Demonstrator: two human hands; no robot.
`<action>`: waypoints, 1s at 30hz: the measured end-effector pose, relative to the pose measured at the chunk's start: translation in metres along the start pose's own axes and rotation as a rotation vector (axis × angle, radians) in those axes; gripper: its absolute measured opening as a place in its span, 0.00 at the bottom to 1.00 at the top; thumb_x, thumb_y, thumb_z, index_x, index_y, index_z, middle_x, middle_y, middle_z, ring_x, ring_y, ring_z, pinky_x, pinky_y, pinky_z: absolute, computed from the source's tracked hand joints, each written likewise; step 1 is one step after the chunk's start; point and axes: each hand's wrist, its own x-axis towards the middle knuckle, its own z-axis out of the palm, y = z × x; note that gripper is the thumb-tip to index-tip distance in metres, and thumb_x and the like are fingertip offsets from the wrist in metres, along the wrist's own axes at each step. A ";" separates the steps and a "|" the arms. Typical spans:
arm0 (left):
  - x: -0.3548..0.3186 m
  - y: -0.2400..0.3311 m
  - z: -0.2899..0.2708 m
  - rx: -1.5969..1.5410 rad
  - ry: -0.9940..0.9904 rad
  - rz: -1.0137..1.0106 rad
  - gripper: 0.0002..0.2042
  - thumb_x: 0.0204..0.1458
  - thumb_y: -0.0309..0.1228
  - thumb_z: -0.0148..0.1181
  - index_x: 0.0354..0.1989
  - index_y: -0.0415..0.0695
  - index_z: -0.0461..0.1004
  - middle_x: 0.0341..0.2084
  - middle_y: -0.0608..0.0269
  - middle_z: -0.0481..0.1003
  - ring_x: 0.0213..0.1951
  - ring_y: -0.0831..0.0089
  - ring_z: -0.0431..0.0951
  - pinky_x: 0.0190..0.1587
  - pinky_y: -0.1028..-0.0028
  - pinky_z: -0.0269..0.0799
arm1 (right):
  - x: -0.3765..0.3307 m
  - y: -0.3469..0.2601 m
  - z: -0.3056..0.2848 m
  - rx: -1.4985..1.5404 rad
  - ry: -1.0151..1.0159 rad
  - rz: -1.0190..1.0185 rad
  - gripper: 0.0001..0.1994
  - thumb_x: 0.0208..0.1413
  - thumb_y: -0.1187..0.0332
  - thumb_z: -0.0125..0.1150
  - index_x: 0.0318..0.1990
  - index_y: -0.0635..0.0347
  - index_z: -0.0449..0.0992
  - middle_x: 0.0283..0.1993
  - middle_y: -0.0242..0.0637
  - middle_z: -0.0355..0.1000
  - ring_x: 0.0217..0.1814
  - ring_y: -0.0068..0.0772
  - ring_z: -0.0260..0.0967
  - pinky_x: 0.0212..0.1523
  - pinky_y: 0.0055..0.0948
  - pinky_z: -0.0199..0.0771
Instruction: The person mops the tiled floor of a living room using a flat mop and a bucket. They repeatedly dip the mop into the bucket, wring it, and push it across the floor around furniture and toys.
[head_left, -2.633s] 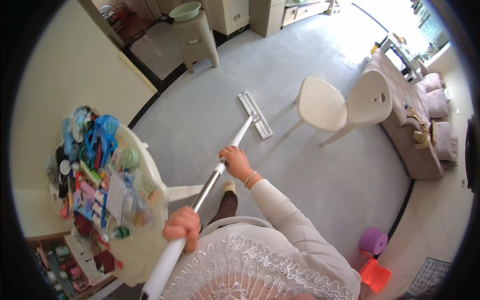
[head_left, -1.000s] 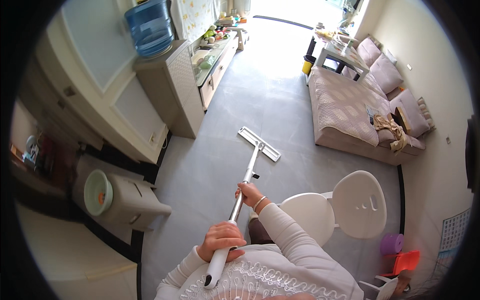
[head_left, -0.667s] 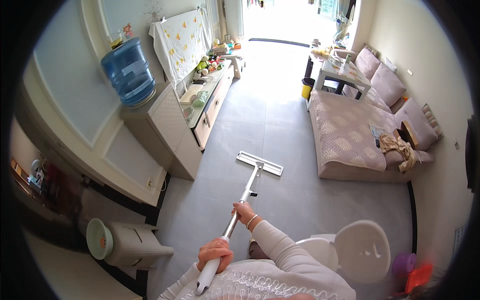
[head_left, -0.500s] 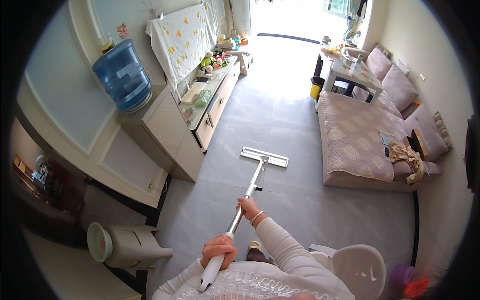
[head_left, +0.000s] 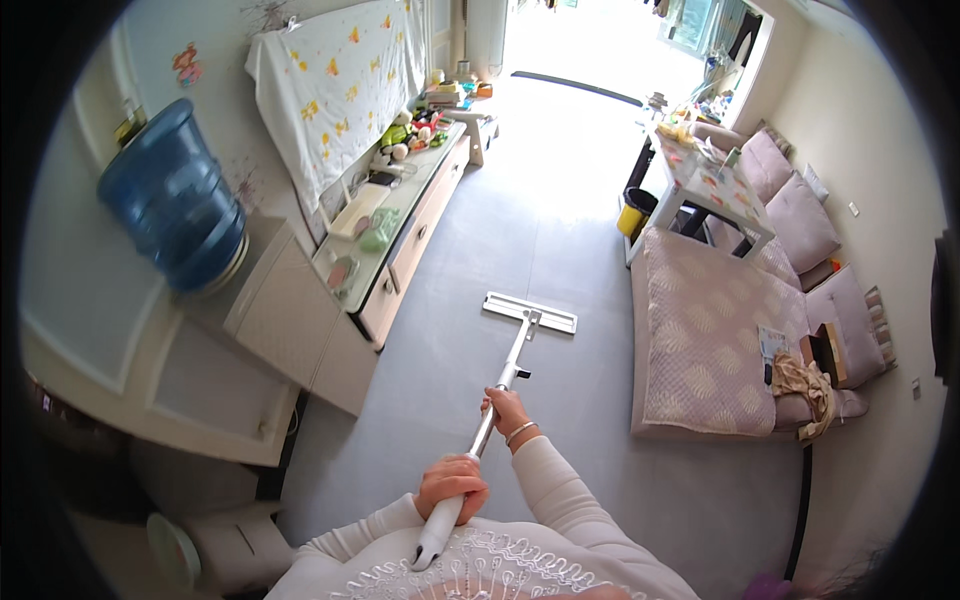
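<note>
A flat mop (head_left: 528,312) with a wide white rectangular head lies against the grey floor ahead of me. Its pole runs back toward my body. My left hand (head_left: 452,486) is wrapped around the white handle grip close to my chest. Farther up the pole, my right hand (head_left: 507,408), with a bracelet at the wrist, is closed around the metal shaft just below a small black clip. Both sleeves are white.
On the left are a cabinet (head_left: 300,325) bearing a blue water bottle (head_left: 175,200) and a long low cabinet (head_left: 395,270) with toys on top. A sofa (head_left: 700,350), a small table (head_left: 725,190) and a yellow-black bin (head_left: 636,212) line the right.
I have moved forward, so the cabinets and sofa are nearer. The stool has slid toward the lower left edge and the white chair has left view. Both hands keep their hold on the mop.
</note>
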 end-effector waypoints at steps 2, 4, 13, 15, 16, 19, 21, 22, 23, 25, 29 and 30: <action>0.030 -0.032 -0.012 -0.015 0.030 -0.020 0.10 0.38 0.14 0.60 0.29 0.39 0.71 0.17 0.59 0.71 0.19 0.64 0.73 0.29 0.67 0.73 | 0.030 -0.032 0.013 -0.021 0.006 0.017 0.07 0.54 0.73 0.56 0.34 0.66 0.65 0.24 0.35 0.65 0.22 0.28 0.66 0.22 0.28 0.72; 0.060 -0.062 -0.026 -0.023 0.042 -0.028 0.09 0.39 0.13 0.60 0.28 0.39 0.71 0.17 0.60 0.70 0.20 0.64 0.72 0.30 0.67 0.73 | 0.061 -0.058 0.025 -0.033 0.016 0.057 0.07 0.53 0.74 0.55 0.36 0.67 0.65 0.26 0.36 0.65 0.22 0.29 0.67 0.21 0.28 0.72; 0.156 -0.191 -0.054 0.049 0.051 -0.110 0.08 0.41 0.13 0.59 0.29 0.37 0.71 0.18 0.59 0.71 0.20 0.66 0.72 0.32 0.67 0.73 | 0.192 -0.162 0.074 -0.184 0.022 0.079 0.05 0.54 0.74 0.54 0.32 0.66 0.65 0.23 0.35 0.65 0.21 0.29 0.67 0.21 0.29 0.70; 0.180 -0.226 -0.051 0.080 0.034 -0.094 0.09 0.42 0.14 0.59 0.31 0.38 0.71 0.19 0.60 0.73 0.20 0.69 0.73 0.32 0.68 0.74 | 0.225 -0.194 0.076 -0.265 -0.027 0.077 0.05 0.54 0.73 0.55 0.32 0.65 0.66 0.22 0.36 0.65 0.21 0.29 0.67 0.20 0.29 0.69; 0.198 -0.245 -0.052 0.102 0.049 -0.093 0.08 0.43 0.14 0.59 0.31 0.39 0.71 0.19 0.61 0.73 0.21 0.70 0.73 0.33 0.68 0.74 | 0.243 -0.214 0.080 -0.263 -0.036 0.069 0.05 0.53 0.73 0.55 0.32 0.65 0.66 0.22 0.36 0.66 0.20 0.29 0.67 0.20 0.29 0.68; 0.242 -0.291 -0.031 0.151 0.113 -0.094 0.07 0.44 0.15 0.59 0.31 0.39 0.71 0.18 0.61 0.73 0.20 0.70 0.73 0.33 0.68 0.74 | 0.287 -0.262 0.084 -0.259 -0.055 0.070 0.06 0.52 0.72 0.57 0.30 0.64 0.67 0.21 0.36 0.66 0.19 0.29 0.66 0.17 0.29 0.66; 0.274 -0.324 -0.025 0.161 0.103 -0.130 0.08 0.42 0.15 0.60 0.30 0.39 0.71 0.18 0.61 0.72 0.20 0.69 0.73 0.34 0.66 0.74 | 0.319 -0.297 0.085 -0.225 -0.096 0.072 0.06 0.51 0.73 0.58 0.27 0.64 0.67 0.21 0.35 0.65 0.20 0.29 0.67 0.19 0.29 0.67; 0.292 -0.336 -0.021 0.161 0.104 -0.130 0.08 0.41 0.14 0.60 0.29 0.38 0.71 0.18 0.60 0.72 0.20 0.68 0.72 0.32 0.67 0.73 | 0.334 -0.309 0.082 -0.205 -0.109 0.070 0.06 0.51 0.73 0.58 0.27 0.64 0.67 0.21 0.35 0.65 0.20 0.29 0.67 0.19 0.29 0.67; 0.308 -0.347 -0.017 0.159 0.104 -0.131 0.08 0.40 0.13 0.59 0.27 0.38 0.71 0.18 0.60 0.71 0.20 0.66 0.72 0.31 0.68 0.72 | 0.350 -0.320 0.079 -0.184 -0.120 0.066 0.06 0.51 0.73 0.58 0.27 0.64 0.67 0.21 0.35 0.65 0.20 0.29 0.67 0.19 0.28 0.68; 0.329 -0.374 -0.011 0.181 0.093 -0.140 0.08 0.40 0.13 0.59 0.27 0.38 0.71 0.18 0.60 0.71 0.20 0.66 0.72 0.31 0.68 0.72 | 0.377 -0.341 0.077 -0.145 -0.151 0.053 0.06 0.52 0.73 0.58 0.28 0.64 0.68 0.21 0.34 0.65 0.20 0.28 0.67 0.20 0.28 0.68; 0.363 -0.422 -0.007 0.190 0.095 -0.146 0.08 0.39 0.14 0.60 0.28 0.39 0.72 0.18 0.59 0.71 0.21 0.65 0.73 0.31 0.68 0.73 | 0.415 -0.383 0.079 -0.121 -0.179 0.074 0.08 0.52 0.72 0.60 0.29 0.64 0.68 0.22 0.34 0.65 0.20 0.27 0.67 0.21 0.27 0.70; 0.374 -0.435 -0.006 0.182 0.085 -0.145 0.09 0.39 0.13 0.60 0.28 0.39 0.72 0.18 0.59 0.71 0.21 0.65 0.72 0.31 0.68 0.73 | 0.425 -0.394 0.079 -0.063 -0.152 0.072 0.08 0.52 0.72 0.61 0.31 0.64 0.67 0.24 0.34 0.65 0.20 0.27 0.67 0.21 0.28 0.70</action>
